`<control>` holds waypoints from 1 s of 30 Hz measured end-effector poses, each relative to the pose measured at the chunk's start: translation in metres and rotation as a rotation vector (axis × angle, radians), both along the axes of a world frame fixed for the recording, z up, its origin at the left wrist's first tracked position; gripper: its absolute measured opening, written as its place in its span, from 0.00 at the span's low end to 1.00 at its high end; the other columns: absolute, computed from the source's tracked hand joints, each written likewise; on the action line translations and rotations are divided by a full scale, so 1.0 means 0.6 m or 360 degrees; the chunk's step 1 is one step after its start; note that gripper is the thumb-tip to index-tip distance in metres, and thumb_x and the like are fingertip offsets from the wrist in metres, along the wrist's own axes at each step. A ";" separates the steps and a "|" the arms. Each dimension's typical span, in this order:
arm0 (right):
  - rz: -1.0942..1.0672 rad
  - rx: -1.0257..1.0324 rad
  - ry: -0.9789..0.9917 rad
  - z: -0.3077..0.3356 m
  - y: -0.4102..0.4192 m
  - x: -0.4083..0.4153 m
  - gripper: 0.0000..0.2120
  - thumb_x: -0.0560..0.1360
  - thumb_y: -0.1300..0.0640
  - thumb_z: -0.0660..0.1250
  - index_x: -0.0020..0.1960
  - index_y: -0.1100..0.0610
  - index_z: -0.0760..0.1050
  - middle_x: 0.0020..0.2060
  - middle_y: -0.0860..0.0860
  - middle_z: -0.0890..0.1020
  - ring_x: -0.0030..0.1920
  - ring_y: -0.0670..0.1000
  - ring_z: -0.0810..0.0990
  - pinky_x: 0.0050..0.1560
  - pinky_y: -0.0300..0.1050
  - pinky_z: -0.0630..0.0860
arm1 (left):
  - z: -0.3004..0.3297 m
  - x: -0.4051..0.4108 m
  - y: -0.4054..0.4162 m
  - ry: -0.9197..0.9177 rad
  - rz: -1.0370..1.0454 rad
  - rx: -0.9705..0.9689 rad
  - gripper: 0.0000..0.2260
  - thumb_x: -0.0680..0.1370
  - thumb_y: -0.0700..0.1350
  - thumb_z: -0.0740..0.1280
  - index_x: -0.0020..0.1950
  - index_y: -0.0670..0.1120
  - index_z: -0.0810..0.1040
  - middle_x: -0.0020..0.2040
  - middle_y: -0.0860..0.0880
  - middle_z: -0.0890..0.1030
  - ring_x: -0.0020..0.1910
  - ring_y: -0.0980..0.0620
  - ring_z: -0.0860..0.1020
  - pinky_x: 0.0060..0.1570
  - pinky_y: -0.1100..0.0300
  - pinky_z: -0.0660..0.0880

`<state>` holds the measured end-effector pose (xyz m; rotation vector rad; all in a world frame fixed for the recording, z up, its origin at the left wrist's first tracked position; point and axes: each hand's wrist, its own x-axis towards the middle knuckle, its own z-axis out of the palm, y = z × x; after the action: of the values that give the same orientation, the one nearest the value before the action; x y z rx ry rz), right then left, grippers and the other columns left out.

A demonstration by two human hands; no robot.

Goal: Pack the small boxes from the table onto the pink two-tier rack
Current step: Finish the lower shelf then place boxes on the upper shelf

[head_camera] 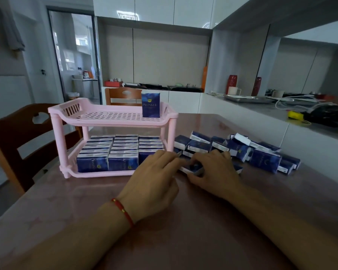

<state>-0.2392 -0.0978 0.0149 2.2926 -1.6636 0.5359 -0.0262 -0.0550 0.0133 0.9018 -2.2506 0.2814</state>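
The pink two-tier rack [113, 121] stands on the table at centre left. Its lower tier is packed with rows of small dark blue boxes [113, 151]. One blue box [151, 104] stands upright at the right end of the upper tier. A loose pile of the same boxes [242, 151] lies on the table to the right of the rack. My left hand [154, 178] and my right hand [214, 172] meet just right of the rack's front corner. Both hold one flat-lying box [191, 168] between their curled fingers; much of it is hidden by the hands.
The brown table [183, 240] runs toward me. A wooden chair [24, 141] stands at its left side and another chair [123, 96] behind the rack. A grey counter [261, 114] with a black bag, cables, a mug and red vases runs along the right.
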 end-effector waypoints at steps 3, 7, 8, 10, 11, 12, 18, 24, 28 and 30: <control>0.0294 0.0122 -0.0726 0.025 0.023 -0.017 0.08 0.78 0.45 0.64 0.48 0.47 0.78 0.40 0.47 0.82 0.40 0.46 0.79 0.44 0.44 0.73 | -0.007 -0.010 0.003 0.0073 -0.0001 0.0176 0.28 0.76 0.54 0.63 0.75 0.50 0.67 0.71 0.52 0.70 0.70 0.53 0.69 0.71 0.57 0.68; 0.0736 0.0563 -0.1009 0.042 0.043 -0.031 0.20 0.81 0.44 0.59 0.47 0.60 0.79 0.40 0.57 0.82 0.41 0.56 0.81 0.43 0.53 0.78 | -0.011 -0.032 0.008 0.0065 0.0014 0.0242 0.31 0.76 0.62 0.64 0.77 0.53 0.63 0.65 0.52 0.76 0.62 0.54 0.73 0.64 0.59 0.72; 0.0716 0.0591 -0.1045 0.045 0.040 -0.039 0.21 0.80 0.42 0.59 0.49 0.58 0.80 0.41 0.54 0.83 0.41 0.53 0.82 0.43 0.50 0.79 | -0.010 -0.034 0.008 0.0093 0.0017 0.0236 0.29 0.76 0.60 0.66 0.75 0.54 0.66 0.61 0.52 0.78 0.58 0.54 0.75 0.60 0.59 0.73; 0.0498 0.0427 -0.1150 0.054 0.022 -0.068 0.19 0.81 0.42 0.59 0.47 0.54 0.82 0.39 0.49 0.85 0.39 0.46 0.82 0.42 0.42 0.78 | -0.008 -0.029 0.005 0.0248 0.0012 0.0337 0.26 0.75 0.54 0.71 0.72 0.56 0.69 0.57 0.53 0.80 0.54 0.56 0.78 0.57 0.62 0.74; 0.0339 0.0255 -0.1087 0.057 0.011 -0.092 0.16 0.82 0.44 0.60 0.45 0.52 0.82 0.37 0.47 0.84 0.39 0.44 0.82 0.41 0.39 0.75 | -0.008 -0.024 0.003 0.0338 0.0005 0.0427 0.25 0.75 0.52 0.72 0.71 0.57 0.70 0.56 0.55 0.81 0.53 0.59 0.79 0.56 0.65 0.75; 0.0167 0.0100 -0.0931 0.059 -0.001 -0.118 0.13 0.82 0.46 0.62 0.43 0.49 0.81 0.37 0.45 0.84 0.40 0.45 0.82 0.39 0.38 0.72 | -0.008 -0.019 0.001 0.0417 0.0007 0.0521 0.24 0.75 0.51 0.73 0.70 0.57 0.71 0.56 0.56 0.82 0.52 0.61 0.79 0.55 0.67 0.76; -0.0231 0.0504 -0.0617 0.027 -0.028 -0.157 0.26 0.66 0.30 0.72 0.52 0.48 0.75 0.49 0.45 0.78 0.47 0.46 0.78 0.44 0.45 0.76 | -0.005 -0.006 -0.007 0.0616 0.0070 0.0732 0.20 0.76 0.47 0.73 0.63 0.56 0.70 0.55 0.57 0.83 0.51 0.63 0.81 0.50 0.74 0.74; 0.0158 0.0588 -0.0539 0.045 0.006 -0.133 0.26 0.66 0.40 0.76 0.59 0.45 0.70 0.57 0.45 0.76 0.53 0.46 0.78 0.55 0.51 0.80 | 0.001 -0.009 -0.002 0.0660 0.0163 0.0733 0.17 0.75 0.47 0.74 0.59 0.53 0.71 0.47 0.59 0.83 0.45 0.66 0.81 0.41 0.77 0.72; 0.0677 0.0662 -0.0780 0.072 0.044 -0.104 0.28 0.69 0.56 0.79 0.63 0.42 0.70 0.57 0.35 0.74 0.58 0.40 0.77 0.57 0.45 0.79 | 0.005 -0.014 0.001 0.1076 0.0097 0.1039 0.14 0.74 0.44 0.75 0.56 0.50 0.75 0.41 0.50 0.86 0.33 0.50 0.85 0.35 0.55 0.82; 0.0816 0.0630 -0.0821 0.074 0.059 -0.074 0.33 0.68 0.57 0.80 0.66 0.43 0.68 0.61 0.35 0.73 0.61 0.36 0.74 0.57 0.36 0.77 | 0.005 -0.024 0.004 0.1237 -0.0012 0.1245 0.12 0.76 0.40 0.73 0.58 0.46 0.77 0.41 0.47 0.87 0.35 0.46 0.85 0.35 0.53 0.82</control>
<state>-0.2834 -0.0624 0.0593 3.1061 -1.4560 1.0629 -0.0404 -0.0529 0.0162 1.1209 -1.5894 -0.8742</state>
